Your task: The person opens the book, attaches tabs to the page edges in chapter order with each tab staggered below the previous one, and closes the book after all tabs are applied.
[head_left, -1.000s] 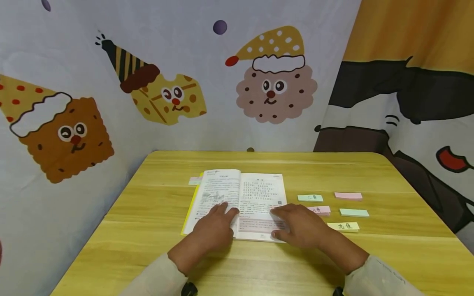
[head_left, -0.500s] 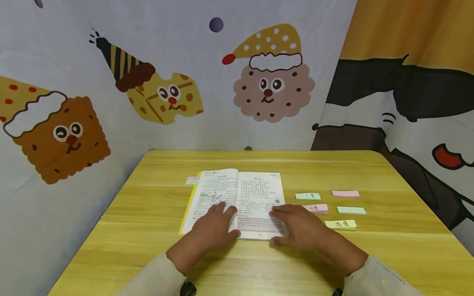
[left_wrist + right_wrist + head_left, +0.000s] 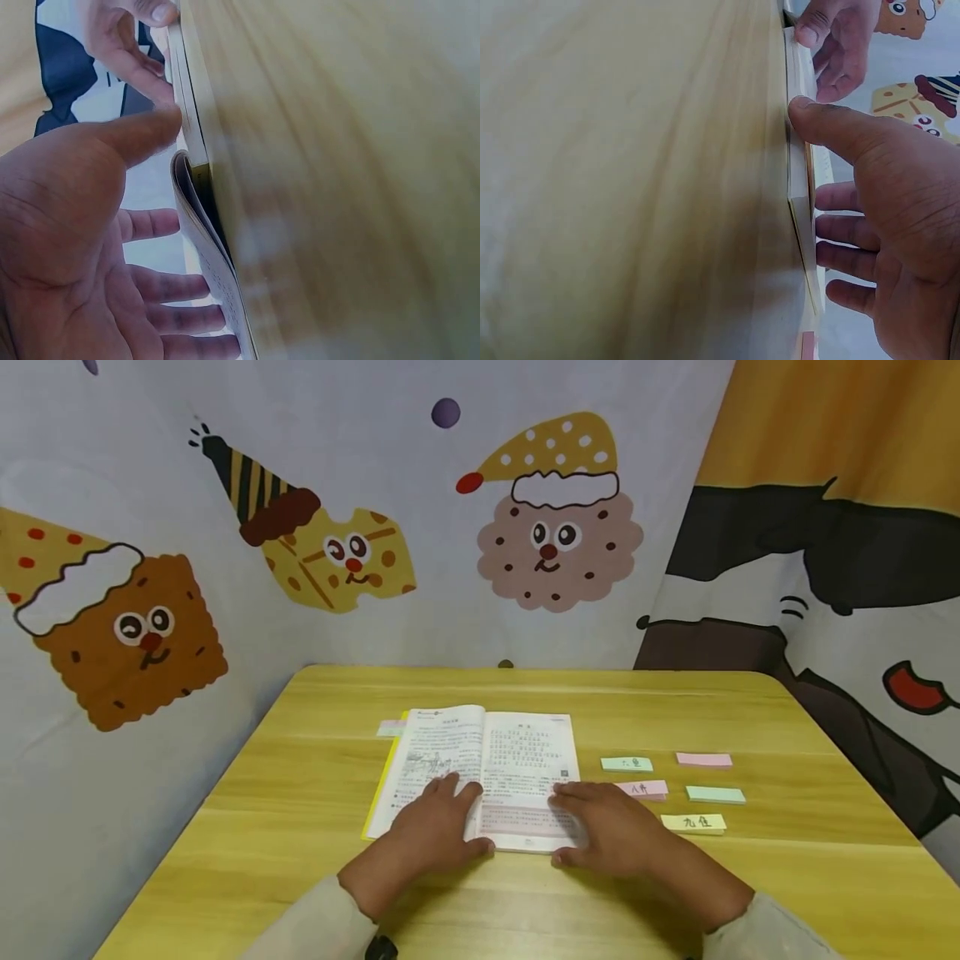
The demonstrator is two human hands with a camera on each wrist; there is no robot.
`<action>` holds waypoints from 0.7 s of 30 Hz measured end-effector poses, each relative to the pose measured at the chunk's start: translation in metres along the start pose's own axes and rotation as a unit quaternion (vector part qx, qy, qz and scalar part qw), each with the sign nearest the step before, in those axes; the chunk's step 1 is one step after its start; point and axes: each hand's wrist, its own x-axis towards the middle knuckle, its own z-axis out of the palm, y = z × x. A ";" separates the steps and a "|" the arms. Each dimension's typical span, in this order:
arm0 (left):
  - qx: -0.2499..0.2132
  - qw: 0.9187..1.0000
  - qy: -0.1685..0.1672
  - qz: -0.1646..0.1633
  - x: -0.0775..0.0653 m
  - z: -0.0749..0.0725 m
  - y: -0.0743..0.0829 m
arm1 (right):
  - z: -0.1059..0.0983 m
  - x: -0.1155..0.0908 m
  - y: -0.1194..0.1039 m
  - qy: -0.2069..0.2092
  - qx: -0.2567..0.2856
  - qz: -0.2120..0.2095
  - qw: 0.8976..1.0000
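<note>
An open book (image 3: 528,760) lies on the wooden table, its yellow cover edge showing along the left side. My left hand (image 3: 438,822) rests on the lower left page, fingers spread over the print and thumb at the bottom edge near the spine. On the lower right page sits my right hand (image 3: 611,827), fingertips on the paper and thumb by the bottom corner. In the left wrist view the left fingers (image 3: 187,319) lie nearly straight against the curved page. The right wrist view shows the right thumb (image 3: 804,109) on the thick page edge, other fingers extended over the page.
Right of the book lie a green slip (image 3: 627,764), a pink slip (image 3: 647,789) and a yellow slip (image 3: 693,823) with handwriting. Another pink slip (image 3: 703,760) and a plain green one (image 3: 716,794) are farther right. A paper tab (image 3: 390,727) sticks out at the book's left.
The left thumb has moved out from the hand to the right, along the book's bottom edge. The book stays open at the same pages, and the right hand is nearly still.
</note>
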 end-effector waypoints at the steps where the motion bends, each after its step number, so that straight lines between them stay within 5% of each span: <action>1: 0.001 1.000 0.000 0.002 0.001 0.000 0.000 | -0.001 0.000 0.000 -0.001 0.002 0.001 1.000; 21: 0.002 1.000 -0.004 0.001 0.001 0.001 0.000 | -0.010 0.005 0.001 0.022 0.043 -0.057 0.997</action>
